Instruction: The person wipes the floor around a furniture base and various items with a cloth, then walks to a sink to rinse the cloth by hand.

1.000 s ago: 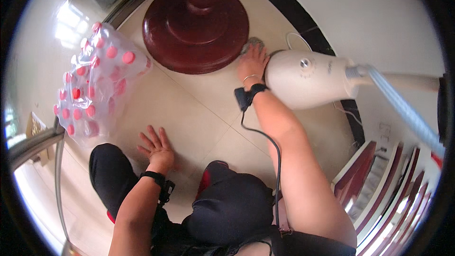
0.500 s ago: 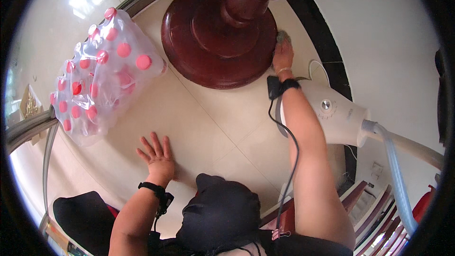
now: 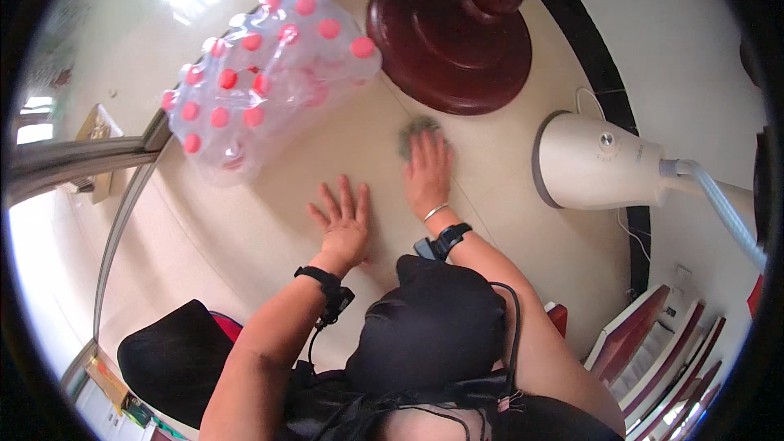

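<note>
Where the right fingers (image 3: 427,153) end, a grey cloth (image 3: 420,126) lies partly beneath.

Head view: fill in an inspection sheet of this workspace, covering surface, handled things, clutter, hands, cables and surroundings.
Surface: glossy cream tiled floor, thin joint lines.
Handled things: rounded grey-green pad, material unclear.
Clutter: clear-plastic-wrapped pack of red-capped bottles, left of the pad.
Hands: left hand palm down, fingers spread; right hand with fingers over the pad, grip unclear.
Cables: thin black cord along the right forearm; thin white cord beside the black skirting.
Surroundings: round dark-red glossy pedestal base ahead; cream tapered appliance with silver knob and pale-blue hose, right; white wall.
</note>
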The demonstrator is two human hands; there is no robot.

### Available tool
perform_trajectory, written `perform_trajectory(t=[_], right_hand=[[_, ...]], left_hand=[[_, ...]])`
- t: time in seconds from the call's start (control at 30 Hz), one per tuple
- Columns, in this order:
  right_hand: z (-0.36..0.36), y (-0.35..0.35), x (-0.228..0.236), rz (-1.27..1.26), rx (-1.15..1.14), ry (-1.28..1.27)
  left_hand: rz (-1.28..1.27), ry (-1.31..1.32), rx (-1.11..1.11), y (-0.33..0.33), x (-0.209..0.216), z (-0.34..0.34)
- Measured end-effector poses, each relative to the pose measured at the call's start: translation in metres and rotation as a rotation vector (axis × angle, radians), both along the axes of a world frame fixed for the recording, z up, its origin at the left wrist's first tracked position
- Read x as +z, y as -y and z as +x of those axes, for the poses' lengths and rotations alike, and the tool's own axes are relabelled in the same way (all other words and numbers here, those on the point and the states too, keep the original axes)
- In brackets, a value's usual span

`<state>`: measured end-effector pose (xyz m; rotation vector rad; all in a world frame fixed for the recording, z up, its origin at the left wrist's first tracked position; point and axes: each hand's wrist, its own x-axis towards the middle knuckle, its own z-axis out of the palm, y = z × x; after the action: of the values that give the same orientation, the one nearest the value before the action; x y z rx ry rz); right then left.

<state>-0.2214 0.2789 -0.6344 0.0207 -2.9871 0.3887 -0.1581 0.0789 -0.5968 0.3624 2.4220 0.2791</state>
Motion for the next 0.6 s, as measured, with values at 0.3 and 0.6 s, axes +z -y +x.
perform_trajectory(t=[0.3,0.6], right_hand=[[0.005,0.051,0.002,0.014,0.771,0.094],[-0.031,0.053,-0.009,0.082,0.377,0.091]], left_hand=[[0.522,-0.545,0.873,0.093,-0.005,0.001],[1.063,-0.381,1.419,0.152,0.031,-0.078]])
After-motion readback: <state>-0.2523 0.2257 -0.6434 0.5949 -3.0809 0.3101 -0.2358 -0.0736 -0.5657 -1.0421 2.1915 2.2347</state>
